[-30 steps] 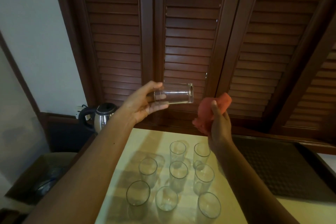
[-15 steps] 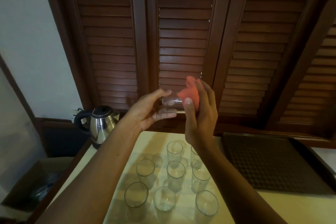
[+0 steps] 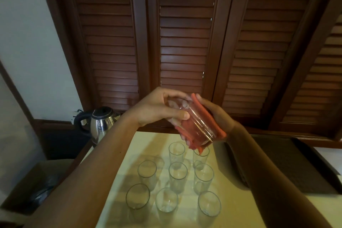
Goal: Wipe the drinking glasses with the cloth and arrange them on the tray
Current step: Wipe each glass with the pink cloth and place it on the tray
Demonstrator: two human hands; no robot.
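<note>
Glass (image 3: 194,124) hangs above the eight glasses (image 3: 177,177) standing on the surface (image 3: 231,207), its base gripped by the left hand (image 3: 159,109) while the right hand (image 3: 216,114) wraps the red cloth (image 3: 207,116) around its far side. Its long axis tilts, mouth down toward the person. A dark tray (image 3: 296,164) lies right of those glasses, a kettle (image 3: 101,124) to their left, louvred wooden doors (image 3: 185,33) behind.
</note>
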